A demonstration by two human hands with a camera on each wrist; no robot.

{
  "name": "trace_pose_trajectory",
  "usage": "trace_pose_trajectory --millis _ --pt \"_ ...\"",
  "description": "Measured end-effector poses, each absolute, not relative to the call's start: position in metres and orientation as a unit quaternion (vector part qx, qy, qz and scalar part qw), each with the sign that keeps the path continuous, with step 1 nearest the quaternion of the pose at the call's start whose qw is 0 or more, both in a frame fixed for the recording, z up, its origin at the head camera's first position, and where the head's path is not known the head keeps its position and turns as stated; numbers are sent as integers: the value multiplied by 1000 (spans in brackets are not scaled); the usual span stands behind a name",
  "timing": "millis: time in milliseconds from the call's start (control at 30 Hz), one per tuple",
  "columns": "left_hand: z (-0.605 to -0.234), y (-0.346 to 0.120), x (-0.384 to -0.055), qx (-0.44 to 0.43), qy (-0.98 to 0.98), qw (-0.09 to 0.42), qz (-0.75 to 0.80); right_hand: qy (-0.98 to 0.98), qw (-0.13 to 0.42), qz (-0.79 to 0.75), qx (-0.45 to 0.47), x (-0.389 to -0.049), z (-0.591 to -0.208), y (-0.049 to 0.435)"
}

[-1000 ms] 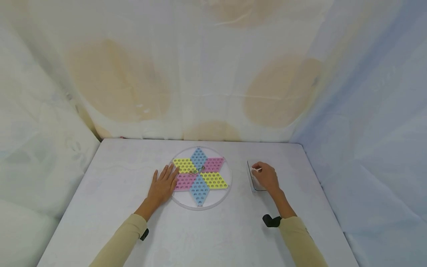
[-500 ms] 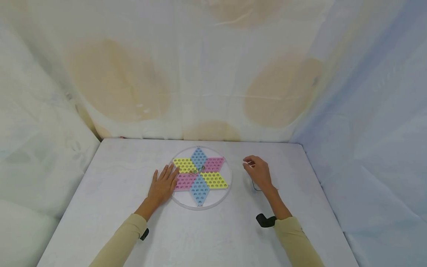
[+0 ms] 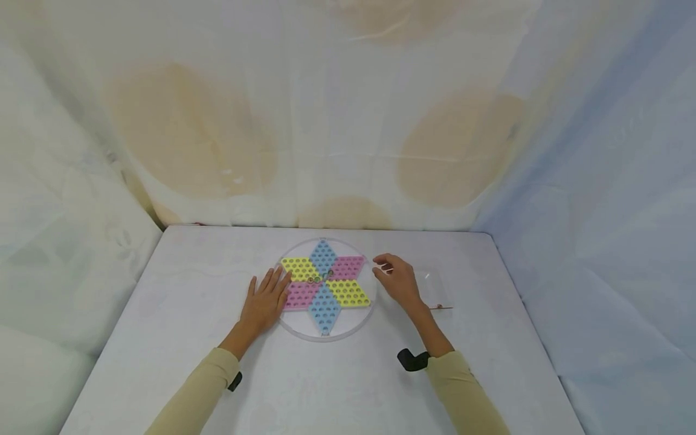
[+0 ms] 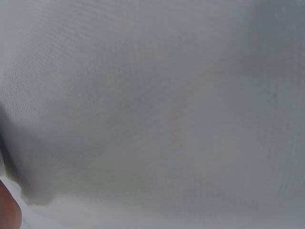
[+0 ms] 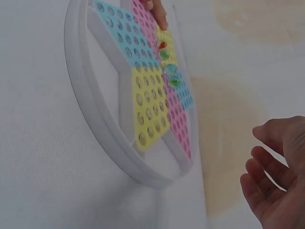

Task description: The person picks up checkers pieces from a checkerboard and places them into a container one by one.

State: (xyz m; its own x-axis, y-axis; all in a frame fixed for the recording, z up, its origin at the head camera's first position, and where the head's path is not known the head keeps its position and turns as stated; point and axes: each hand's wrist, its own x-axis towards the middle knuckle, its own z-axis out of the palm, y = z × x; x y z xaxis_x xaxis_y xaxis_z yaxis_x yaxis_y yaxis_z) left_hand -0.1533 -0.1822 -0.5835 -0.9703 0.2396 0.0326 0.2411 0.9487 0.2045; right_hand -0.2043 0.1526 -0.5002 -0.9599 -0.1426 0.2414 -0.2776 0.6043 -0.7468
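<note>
A round white Chinese checkers board (image 3: pixel 325 337) with a star of yellow, pink and blue diamonds lies on the table. Several glass marbles (image 5: pixel 170 71) sit in a row near its centre. My left hand (image 3: pixel 263 307) rests flat on the board's left edge, fingers straight. Just off the board's right edge hovers my right hand (image 3: pixel 399 281), thumb and fingers curved toward each other. Whether a marble is between its fingertips is hidden; the right wrist view shows only the bent thumb and fingers (image 5: pixel 270 171). The left wrist view is mostly blurred pale surface.
A clear plastic box (image 3: pixel 439 284) stands right of the board, partly behind the right forearm, with a small reddish thing (image 3: pixel 439 306) by its front edge. The white-covered table (image 3: pixel 326 393) is bordered by hanging cloth (image 3: pixel 337 121) at the back and sides.
My right hand has moved left from above the clear box to the board's right edge, uncovering part of the box. The left hand and the board have stayed put.
</note>
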Motion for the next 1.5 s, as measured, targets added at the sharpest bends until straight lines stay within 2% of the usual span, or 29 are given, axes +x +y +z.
trace_pose_trajectory --millis 300,700,1500 --pt "-583 -182 -152 -123 -987 9 -104 -887 72 433 142 -203 -509 129" --pt "-586 -183 -153 -121 -986 10 -111 -879 20 455 141 -200 -527 102" --pt "-583 -180 -151 -118 -987 10 -109 -872 19 467 144 -206 -546 74"
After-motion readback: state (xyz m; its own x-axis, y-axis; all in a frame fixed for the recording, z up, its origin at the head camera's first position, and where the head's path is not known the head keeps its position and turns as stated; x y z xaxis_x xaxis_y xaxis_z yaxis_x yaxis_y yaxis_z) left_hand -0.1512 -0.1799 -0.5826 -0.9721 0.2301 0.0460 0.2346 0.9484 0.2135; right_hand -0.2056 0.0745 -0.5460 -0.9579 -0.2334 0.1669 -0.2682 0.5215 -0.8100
